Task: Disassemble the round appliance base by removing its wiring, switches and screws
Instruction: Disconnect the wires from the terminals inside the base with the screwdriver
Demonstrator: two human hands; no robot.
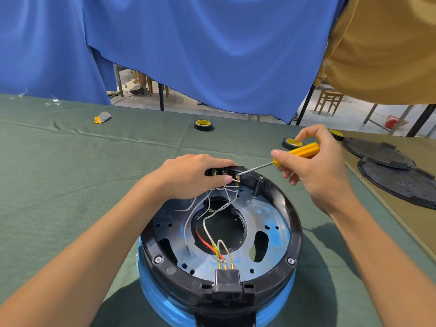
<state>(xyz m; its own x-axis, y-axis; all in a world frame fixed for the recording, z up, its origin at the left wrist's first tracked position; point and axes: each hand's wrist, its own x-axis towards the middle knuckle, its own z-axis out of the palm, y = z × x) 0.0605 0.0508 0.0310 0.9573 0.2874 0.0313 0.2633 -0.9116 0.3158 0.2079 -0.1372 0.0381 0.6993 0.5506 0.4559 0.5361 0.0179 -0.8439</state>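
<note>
The left hand is covering most of the black switch block at the far rim of the round appliance base, so its terminals are only partly showing. The base's near edge is running out of view below. That hand is curling round the block. The right hand is gripping a yellow-handled screwdriver, tip meeting the rightmost terminal. The base is sitting on the green surface, white wires trailing inside.
</note>
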